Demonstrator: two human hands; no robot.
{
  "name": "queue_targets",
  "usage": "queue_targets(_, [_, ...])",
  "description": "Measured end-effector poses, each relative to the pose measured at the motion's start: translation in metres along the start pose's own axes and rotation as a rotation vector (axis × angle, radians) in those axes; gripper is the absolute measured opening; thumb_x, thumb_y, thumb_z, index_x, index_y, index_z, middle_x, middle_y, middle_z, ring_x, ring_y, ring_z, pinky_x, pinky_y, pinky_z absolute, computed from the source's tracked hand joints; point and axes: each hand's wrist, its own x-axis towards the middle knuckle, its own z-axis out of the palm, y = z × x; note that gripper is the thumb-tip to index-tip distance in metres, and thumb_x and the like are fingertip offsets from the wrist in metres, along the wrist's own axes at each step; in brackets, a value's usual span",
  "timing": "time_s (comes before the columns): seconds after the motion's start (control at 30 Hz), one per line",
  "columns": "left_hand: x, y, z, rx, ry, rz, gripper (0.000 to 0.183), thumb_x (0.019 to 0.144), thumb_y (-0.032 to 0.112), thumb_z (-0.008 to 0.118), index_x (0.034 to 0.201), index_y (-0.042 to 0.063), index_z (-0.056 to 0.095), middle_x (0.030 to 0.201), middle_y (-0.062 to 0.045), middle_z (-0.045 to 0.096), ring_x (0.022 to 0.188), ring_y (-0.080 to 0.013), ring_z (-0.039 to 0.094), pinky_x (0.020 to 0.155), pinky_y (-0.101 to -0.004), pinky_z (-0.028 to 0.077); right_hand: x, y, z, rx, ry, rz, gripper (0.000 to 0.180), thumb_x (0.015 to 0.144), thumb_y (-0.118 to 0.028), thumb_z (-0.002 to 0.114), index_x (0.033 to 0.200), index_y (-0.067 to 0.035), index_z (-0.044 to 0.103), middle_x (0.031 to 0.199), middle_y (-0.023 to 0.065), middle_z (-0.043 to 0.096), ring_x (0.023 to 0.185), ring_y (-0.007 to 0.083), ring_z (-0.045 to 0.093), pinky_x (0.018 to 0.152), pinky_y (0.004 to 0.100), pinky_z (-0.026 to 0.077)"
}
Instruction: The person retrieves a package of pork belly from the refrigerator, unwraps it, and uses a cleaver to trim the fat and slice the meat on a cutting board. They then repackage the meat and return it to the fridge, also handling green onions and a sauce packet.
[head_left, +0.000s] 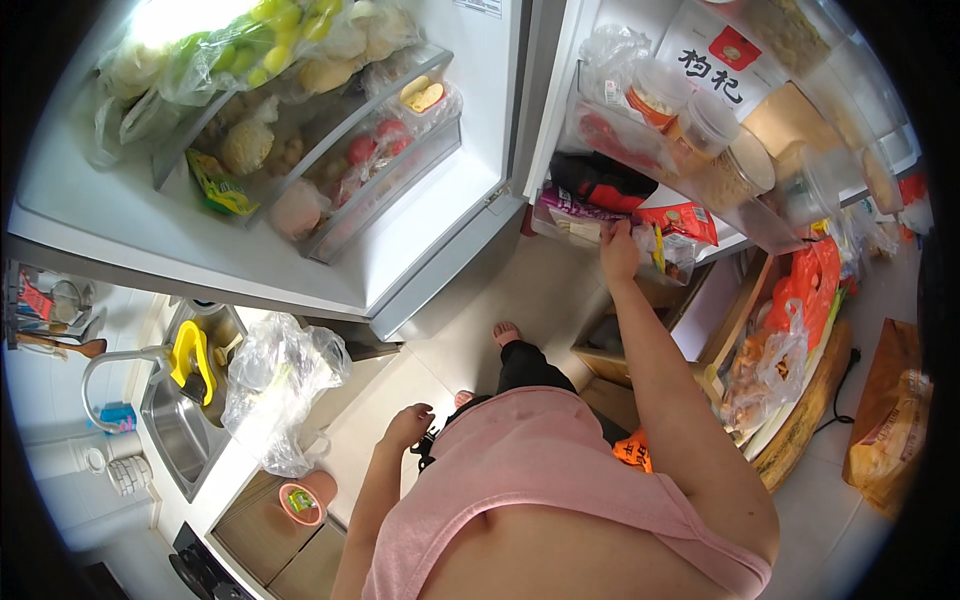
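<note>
My right hand (619, 251) reaches to the lowest door shelf (570, 225) of the open refrigerator, its fingers at the shelf's front edge among packets. Whether it grips the shelf or a packet cannot be made out. Beside it lie a purple packet (574, 204) and a red packet (681, 221); a black and red pouch (604, 180) sits behind. My left hand (409, 426) hangs low beside my body, fingers loosely curled, near a black strap or cord. Inside the refrigerator are a bag of green fruit (262, 45) and clear drawers (390, 195) with bagged produce.
On the left, a plastic bag (281, 382) lies on the counter beside a steel sink (176, 424) with a yellow item (193, 360). A pink bin (321, 487) stands below. At right are bagged foods (772, 375), a long gourd (806, 420) and a brown bag (889, 420).
</note>
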Motion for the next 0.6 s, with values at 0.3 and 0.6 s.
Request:
queue_targets(0.3, [0.004, -0.016, 0.003, -0.006, -0.084, -0.019, 0.033, 0.080, 0.027, 0.056, 0.104, 0.005, 0.060, 0.090, -0.017, 0.064, 0.084, -0.0296, 0.062, 0.074, -0.0357, 0.048, 0.000, -0.003, 0.013, 0.255, -0.074, -0.014, 0.013, 0.081, -0.018, 0.055, 0.083, -0.008, 0.046, 0.068, 0.0155, 0.059, 0.070, 0.0380, 0.058, 0.061, 0.0455, 0.044])
queue_targets(0.6, [0.019, 0.017, -0.020, 0.010, 0.042, 0.139, 0.029, 0.081, 0.026, 0.057, 0.099, 0.002, 0.062, 0.089, -0.016, 0.064, 0.081, -0.0272, 0.063, 0.072, -0.0349, 0.049, -0.033, -0.003, 0.002, 0.361, -0.249, -0.141, 0.021, 0.084, -0.015, 0.051, 0.104, -0.009, 0.049, 0.087, 0.0143, 0.063, 0.079, 0.0323, 0.060, 0.069, 0.0385, 0.047])
